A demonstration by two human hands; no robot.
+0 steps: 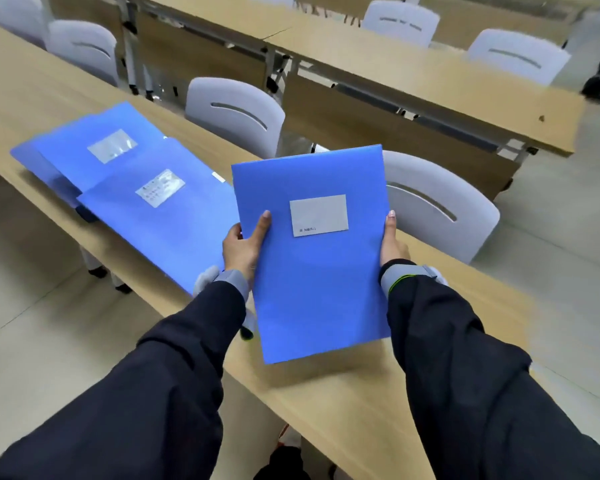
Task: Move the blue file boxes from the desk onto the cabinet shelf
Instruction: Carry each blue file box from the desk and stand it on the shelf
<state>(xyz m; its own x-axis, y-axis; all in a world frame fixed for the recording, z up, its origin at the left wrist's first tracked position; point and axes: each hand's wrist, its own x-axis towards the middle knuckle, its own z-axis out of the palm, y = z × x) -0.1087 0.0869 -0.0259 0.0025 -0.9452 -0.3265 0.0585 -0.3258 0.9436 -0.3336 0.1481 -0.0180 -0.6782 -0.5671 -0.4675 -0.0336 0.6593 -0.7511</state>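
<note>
Both hands hold one blue file box (316, 271) by its long sides. The left hand (243, 247) takes the left side with its thumb laid flat across the front face. The right hand (392, 242) takes the right side with its thumb running up along the edge. Each grip is a pinch, thumb in front and fingers behind, though the box hides the fingers themselves.

The box is lifted clear of the desk (343, 393) with its front turned up toward the camera. It hangs between the desk's near and far long edges, and its shadow falls on the wood below its lower corner. A pale label (318, 215) sits on the front; its small print is too fine to read.

Further left the desk carries more boxes, overlapping and somewhat blurred. A second file box (167, 233) lies just beside the left hand, its near corner hidden behind the wrist. A third file box (94, 147) lies partly under it, toward the far edge. A blue sliver (28, 155) shows beneath that one, and I cannot tell whether it is a separate box.

Two pale grey chairs stand along the far edge. The left chair (236, 112) is in full view. The right chair (437, 209) is partly covered by the held box. Beyond them runs another row of desks (430, 74) with more chairs.
</note>
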